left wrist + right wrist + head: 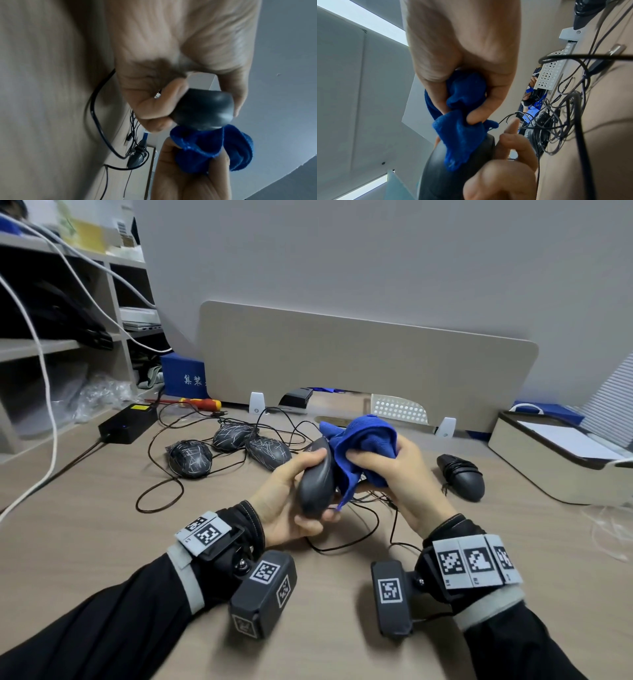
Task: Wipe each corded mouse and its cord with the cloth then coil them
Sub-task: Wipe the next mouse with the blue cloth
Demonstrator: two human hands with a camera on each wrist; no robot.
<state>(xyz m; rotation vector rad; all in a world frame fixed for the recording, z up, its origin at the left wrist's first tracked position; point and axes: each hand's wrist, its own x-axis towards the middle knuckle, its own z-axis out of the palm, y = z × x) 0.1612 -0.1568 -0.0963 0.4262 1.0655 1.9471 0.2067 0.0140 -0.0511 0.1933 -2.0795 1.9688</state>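
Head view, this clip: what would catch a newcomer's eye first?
The bright blue cloth, bunched in the right hand at mid-frame, pressed against the dark mouse that the left hand grips above the desk. Behind them lie three mice covered in white scribbles, their black cords tangled. To the right a clean mouse with its cord wound round it lies alone.

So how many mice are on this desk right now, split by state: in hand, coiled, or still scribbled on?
In hand, against the blue cloth: 1, the held mouse
Cord-wrapped mouse: 1
Scribbled mice: 3
Total: 5
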